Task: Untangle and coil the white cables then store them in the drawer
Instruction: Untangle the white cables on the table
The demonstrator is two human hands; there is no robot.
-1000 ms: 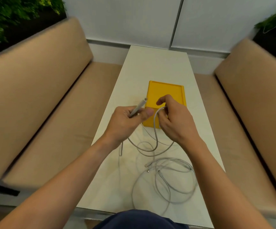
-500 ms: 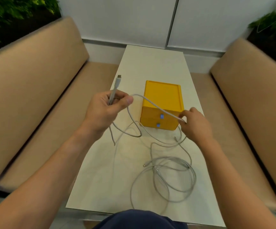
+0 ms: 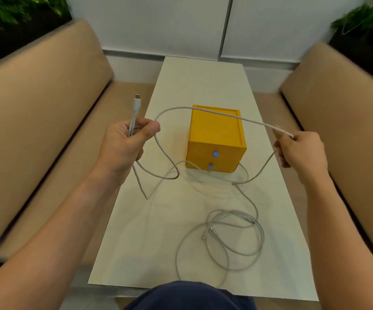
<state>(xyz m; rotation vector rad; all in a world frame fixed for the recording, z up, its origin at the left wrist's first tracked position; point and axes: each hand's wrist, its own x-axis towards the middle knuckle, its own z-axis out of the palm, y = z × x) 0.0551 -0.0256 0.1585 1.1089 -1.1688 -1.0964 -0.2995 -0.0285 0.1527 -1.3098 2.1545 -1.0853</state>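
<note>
My left hand (image 3: 125, 144) is closed around one end of a white cable (image 3: 203, 111), its plug (image 3: 136, 104) sticking up above my fist. The cable arcs over the yellow drawer box (image 3: 216, 139) to my right hand (image 3: 299, 151), which pinches it between thumb and fingers. From there it drops to the table and runs to a loose tangle of white cables (image 3: 230, 238) near the front edge. The box has two shut drawers with blue pulls (image 3: 215, 154).
The narrow white table (image 3: 203, 81) runs away from me between two tan upholstered benches (image 3: 35, 130), (image 3: 342, 121). Green plants stand in the far corners. My dark-clad knee (image 3: 192, 296) is at the table's near edge.
My hands have spread further apart, the left to the left and the right to the right, drawing the cable out into a longer span over the yellow box.
</note>
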